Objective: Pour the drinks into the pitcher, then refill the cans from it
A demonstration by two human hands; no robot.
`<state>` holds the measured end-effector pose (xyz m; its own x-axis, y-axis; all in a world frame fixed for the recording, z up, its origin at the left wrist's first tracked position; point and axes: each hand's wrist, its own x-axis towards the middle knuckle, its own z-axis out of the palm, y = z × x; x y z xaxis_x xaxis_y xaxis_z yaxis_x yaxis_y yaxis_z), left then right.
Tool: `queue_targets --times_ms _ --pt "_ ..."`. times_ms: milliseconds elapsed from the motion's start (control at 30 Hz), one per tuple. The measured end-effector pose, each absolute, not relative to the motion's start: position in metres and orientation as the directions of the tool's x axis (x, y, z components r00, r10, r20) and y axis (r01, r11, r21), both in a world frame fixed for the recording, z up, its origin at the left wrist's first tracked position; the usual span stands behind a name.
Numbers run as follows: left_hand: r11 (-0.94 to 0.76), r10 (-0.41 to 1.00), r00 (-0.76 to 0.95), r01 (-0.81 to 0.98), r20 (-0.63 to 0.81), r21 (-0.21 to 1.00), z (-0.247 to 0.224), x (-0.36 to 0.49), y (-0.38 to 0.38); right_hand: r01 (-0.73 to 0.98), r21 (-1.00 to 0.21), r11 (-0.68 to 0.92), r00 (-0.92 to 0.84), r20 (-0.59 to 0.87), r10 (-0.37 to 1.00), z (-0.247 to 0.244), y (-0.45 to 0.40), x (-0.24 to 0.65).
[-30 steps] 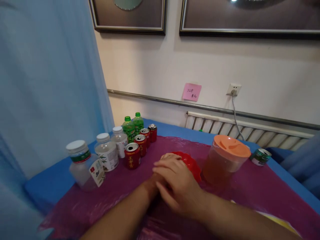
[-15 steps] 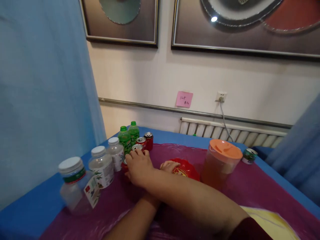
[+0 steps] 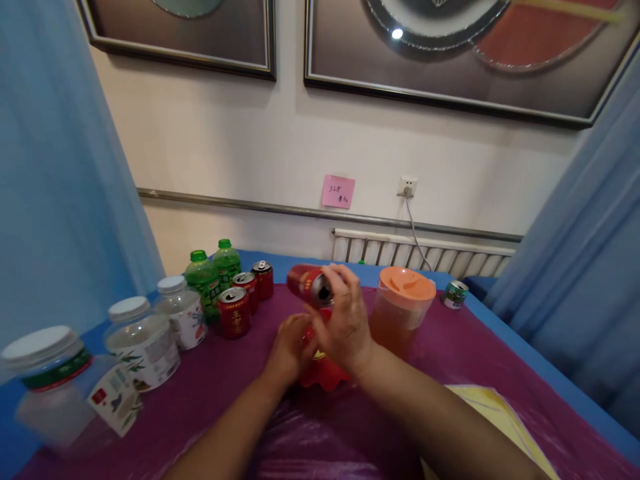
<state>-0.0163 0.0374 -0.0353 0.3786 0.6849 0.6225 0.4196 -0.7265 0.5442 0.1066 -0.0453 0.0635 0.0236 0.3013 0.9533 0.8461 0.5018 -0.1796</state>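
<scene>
My right hand (image 3: 347, 320) is closed around a red drink can (image 3: 305, 281), lifted and tipped sideways with its opened top turned towards me. Below it is a red plastic dish (image 3: 325, 373) with a wavy rim and yellow markings. My left hand (image 3: 290, 343) grips the dish's left side; its fingertips are partly hidden behind my right hand. To the left, an opened red can (image 3: 235, 313) stands upright, with another red can (image 3: 246, 287) and a darker can (image 3: 263, 279) behind it.
A lidded jug (image 3: 400, 313) of brownish liquid stands right of the dish. Clear jars (image 3: 145, 347) and green bottles (image 3: 203, 280) line the left side. A small green can (image 3: 455, 295) is at the far right; a yellow cloth or sheet (image 3: 493, 413) lies nearer.
My right hand has lifted a red can from the left row and carried it right, tilted above the dish. My arms are no longer crossed. The view has shifted right.
</scene>
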Motion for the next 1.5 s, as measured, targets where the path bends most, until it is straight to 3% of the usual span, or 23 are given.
queue_targets --times_ms 100,233,467,700,967,1100,1500 --pt "-0.714 0.695 0.358 0.444 0.624 0.541 -0.026 -0.02 0.04 0.884 -0.207 0.418 0.066 0.943 0.327 0.042 -0.047 0.139" --pt "-0.727 0.664 0.273 0.45 0.696 0.518 -0.017 -0.023 0.035 0.845 -0.286 0.451 0.114 0.922 0.371 0.005 -0.049 0.152" --pt "-0.837 0.542 0.475 0.384 0.694 0.391 -0.011 -0.022 0.02 0.744 -0.355 0.566 0.064 0.881 0.468 -0.015 -0.055 0.156" --pt "-0.824 0.565 0.594 0.379 0.572 0.421 -0.007 -0.019 0.016 0.691 -0.342 0.637 -0.021 0.871 0.49 -0.015 -0.057 0.153" --pt "-0.784 0.62 0.516 0.405 0.591 0.47 -0.014 -0.018 0.022 0.659 -0.601 0.452 0.266 0.748 0.608 -0.024 -0.052 0.142" --pt "-0.791 0.611 0.507 0.423 0.609 0.442 -0.018 -0.018 0.025 0.61 -0.678 0.411 0.317 0.684 0.657 -0.026 -0.05 0.14" --pt "-0.834 0.549 0.595 0.352 0.587 0.424 -0.002 -0.019 0.014 0.642 -0.593 0.486 0.241 0.758 0.606 -0.029 -0.048 0.147"
